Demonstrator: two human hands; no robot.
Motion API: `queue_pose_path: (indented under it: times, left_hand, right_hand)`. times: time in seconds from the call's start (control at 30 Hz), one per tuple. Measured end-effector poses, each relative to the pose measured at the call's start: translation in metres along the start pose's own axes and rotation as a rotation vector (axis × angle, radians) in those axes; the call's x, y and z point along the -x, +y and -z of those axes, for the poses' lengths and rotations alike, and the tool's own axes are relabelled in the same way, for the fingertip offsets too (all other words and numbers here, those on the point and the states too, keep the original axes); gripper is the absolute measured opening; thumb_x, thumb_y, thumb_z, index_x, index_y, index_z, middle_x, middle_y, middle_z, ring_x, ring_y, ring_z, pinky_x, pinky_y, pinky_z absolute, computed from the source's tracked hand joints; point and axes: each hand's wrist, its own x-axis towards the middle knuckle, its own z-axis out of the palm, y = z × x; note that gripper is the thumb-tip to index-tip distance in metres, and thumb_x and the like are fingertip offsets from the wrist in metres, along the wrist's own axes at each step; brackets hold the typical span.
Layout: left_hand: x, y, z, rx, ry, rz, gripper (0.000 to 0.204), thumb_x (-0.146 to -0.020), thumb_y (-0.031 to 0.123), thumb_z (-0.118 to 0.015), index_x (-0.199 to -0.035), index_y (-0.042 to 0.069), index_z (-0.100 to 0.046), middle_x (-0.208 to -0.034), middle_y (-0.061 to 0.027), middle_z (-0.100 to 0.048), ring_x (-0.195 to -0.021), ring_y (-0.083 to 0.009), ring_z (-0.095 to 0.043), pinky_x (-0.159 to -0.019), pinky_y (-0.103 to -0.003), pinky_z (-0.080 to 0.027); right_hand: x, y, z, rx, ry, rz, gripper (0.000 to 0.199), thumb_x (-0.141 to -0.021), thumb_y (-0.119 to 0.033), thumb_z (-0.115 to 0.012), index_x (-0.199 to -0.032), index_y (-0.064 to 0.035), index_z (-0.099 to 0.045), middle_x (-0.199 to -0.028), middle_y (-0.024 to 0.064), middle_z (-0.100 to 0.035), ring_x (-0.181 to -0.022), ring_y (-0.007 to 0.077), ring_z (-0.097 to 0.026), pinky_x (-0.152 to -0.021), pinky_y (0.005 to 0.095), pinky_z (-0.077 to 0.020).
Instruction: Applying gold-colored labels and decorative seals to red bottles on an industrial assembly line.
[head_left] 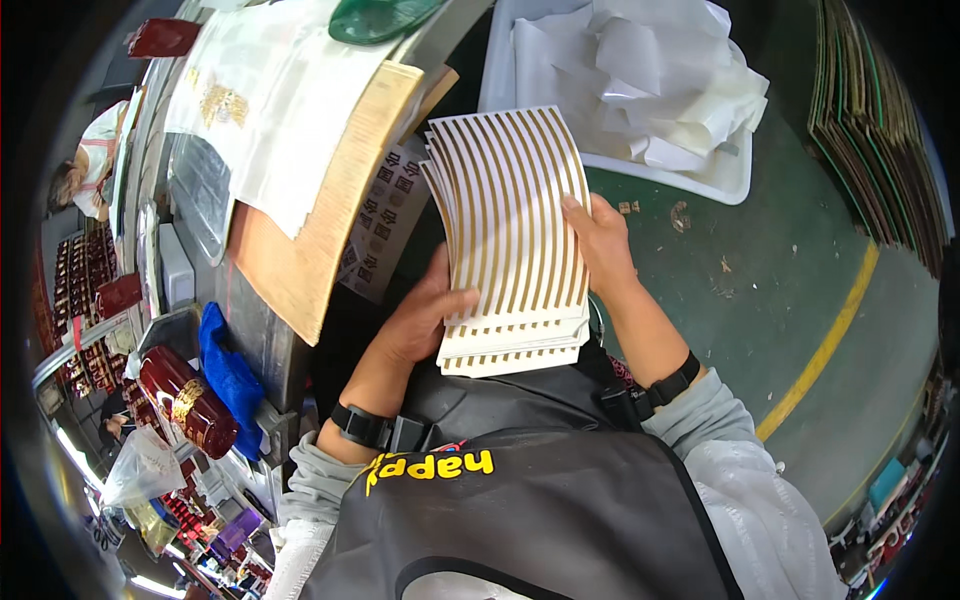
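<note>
A stack of white sheets with gold stripes (515,215) rests above my lap, its layers fanned unevenly at the left and near edges. My left hand (428,308) is closed on the stack's lower left side, the thumb lying over the top sheet. At the upper right edge my right hand (604,243) grips the same stack, thumb on top and the other fingers mostly hidden beneath. A dark grey apron (540,500) with yellow lettering covers my lap under the sheets.
Left of me stands a worktable with a wooden board (300,270), white sheets (285,110) and a green object (380,18). Nearby are a blue cloth (228,358) and a dark red jar (188,402). A white bin (740,180) of crumpled paper sits ahead; stacked flat boards (880,140) stand far right.
</note>
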Motion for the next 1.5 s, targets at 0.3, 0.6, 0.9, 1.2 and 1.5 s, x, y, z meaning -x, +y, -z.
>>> queue_pose_path:
  times: [0.3, 0.6, 0.9, 1.2, 1.5]
  left_hand:
    - [0.019, 0.003, -0.011, -0.132, 0.039, 0.007, 0.1, -0.07, 0.006, -0.069, -0.153, 0.004, -0.012, -0.15, -0.0132, -0.034, -0.139, -0.0226, -0.034, -0.114, -0.033, -0.022]
    - [0.01, -0.009, 0.001, 0.042, 0.155, 0.015, 0.092, -0.072, -0.009, -0.059, -0.152, 0.009, -0.018, -0.142, -0.0118, -0.044, -0.132, -0.0238, -0.044, -0.11, -0.035, -0.035]
    - [-0.041, 0.025, 0.087, 0.177, 0.352, -0.161, 0.076, -0.075, 0.001, -0.057, -0.147, 0.009, -0.032, -0.139, -0.0162, -0.047, -0.127, -0.0291, -0.049, -0.106, -0.042, -0.043]
    - [-0.187, 0.104, 0.13, 0.218, 0.52, -0.296, 0.061, -0.085, 0.009, -0.058, -0.142, 0.005, -0.038, -0.135, -0.0159, -0.05, -0.126, -0.0307, -0.05, -0.105, -0.044, -0.043]
    - [-0.212, 0.138, 0.171, 0.3, 0.512, -0.425, 0.058, -0.087, 0.012, -0.058, -0.141, 0.005, -0.04, -0.134, -0.0153, -0.051, -0.125, -0.0308, -0.051, -0.104, -0.045, -0.044]
  right_hand:
    - [-0.004, 0.015, -0.004, -0.111, 0.021, 0.107, 0.019, -0.101, -0.013, -0.05, -0.108, 0.0013, -0.06, -0.096, 0.0033, -0.066, -0.082, 0.0081, -0.062, -0.074, 0.0252, -0.0512]
    - [-0.025, 0.01, -0.006, -0.209, 0.071, 0.114, 0.019, -0.102, -0.015, -0.047, -0.109, -0.0003, -0.057, -0.098, 0.0072, -0.066, -0.085, 0.0128, -0.064, -0.076, 0.029, -0.053]
    - [-0.054, -0.044, 0.037, -0.362, 0.134, 0.217, 0.023, -0.101, -0.015, -0.047, -0.116, 0.0003, -0.054, -0.101, 0.01, -0.066, -0.085, 0.0167, -0.066, -0.079, 0.032, -0.0556]
    - [-0.038, -0.18, 0.035, -0.172, -0.079, 0.49, 0.042, -0.09, -0.004, -0.046, -0.131, 0.0062, -0.046, -0.123, 0.0156, -0.06, -0.108, 0.0206, -0.062, -0.092, 0.031, -0.0501]
    - [-0.122, -0.319, -0.094, 0.336, -0.009, 0.74, 0.044, -0.084, -0.003, -0.046, -0.127, 0.0045, -0.05, -0.113, 0.0113, -0.061, -0.095, 0.0154, -0.061, -0.086, 0.0292, -0.0484]
